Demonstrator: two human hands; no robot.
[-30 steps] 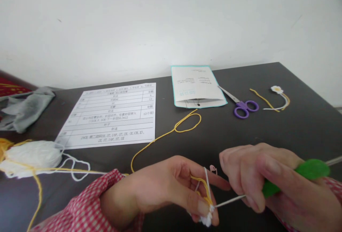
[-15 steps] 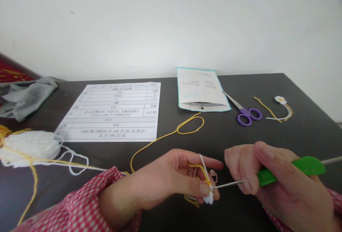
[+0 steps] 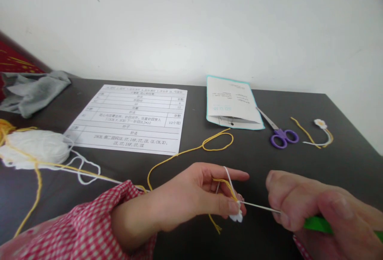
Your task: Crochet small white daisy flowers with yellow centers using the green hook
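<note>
My left hand [image 3: 200,192] pinches a small white crocheted piece [image 3: 237,215] between thumb and fingers. White yarn [image 3: 229,176] loops over its stretched index finger, and a yellow strand [image 3: 216,224] dangles beneath the palm. My right hand [image 3: 311,202] is closed around a crochet hook with a green handle [image 3: 317,225]. A thin pale line, the hook's shaft or drawn yarn, runs from that hand to the white piece; I cannot tell which. The hook's tip is not distinguishable at the stitches.
A white yarn ball [image 3: 36,148] lies at the left, beside grey cloth [image 3: 37,92]. A printed pattern sheet [image 3: 128,122], a white pouch with a turquoise edge [image 3: 231,100], purple scissors [image 3: 280,137] and a finished small flower [image 3: 320,124] lie behind my hands. Loose yellow yarn [image 3: 176,155] curls across the dark table.
My right hand has moved right and turned, and more of its green handle is hidden. The gap between my hands has widened. The camera view has shifted slightly.
</note>
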